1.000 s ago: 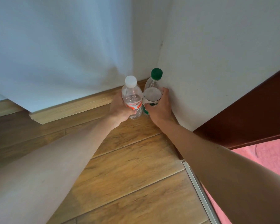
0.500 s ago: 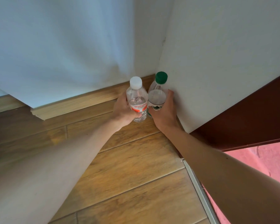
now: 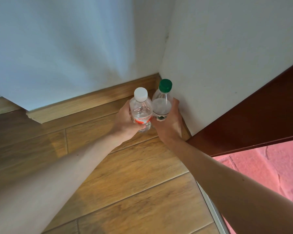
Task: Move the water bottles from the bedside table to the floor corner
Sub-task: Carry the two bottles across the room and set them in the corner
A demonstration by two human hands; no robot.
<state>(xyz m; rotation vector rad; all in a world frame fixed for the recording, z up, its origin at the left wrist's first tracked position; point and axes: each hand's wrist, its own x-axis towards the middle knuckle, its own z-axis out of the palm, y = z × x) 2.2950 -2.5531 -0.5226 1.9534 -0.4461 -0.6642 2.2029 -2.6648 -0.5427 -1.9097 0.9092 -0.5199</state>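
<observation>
Two clear water bottles stand side by side, touching, in the floor corner where the white walls meet. The white-capped bottle (image 3: pixel 141 110) has a red label and my left hand (image 3: pixel 125 121) is wrapped around its lower part. The green-capped bottle (image 3: pixel 162 102) has a white and green label; my right hand (image 3: pixel 169 123) grips it from the right, close to the wall. Both bottles are upright, and my fingers hide their bases.
A wooden skirting board (image 3: pixel 91 105) runs along the left wall, with a pale curtain (image 3: pixel 57 48) hanging over it. A dark red-brown door (image 3: pixel 260 119) stands at the right above a pink floor (image 3: pixel 267 168). The wooden floor (image 3: pixel 134 183) stretches toward me.
The view has shifted a little, so bottles and hands appear slightly further right and lower. Both hands still hold their bottles in the corner.
</observation>
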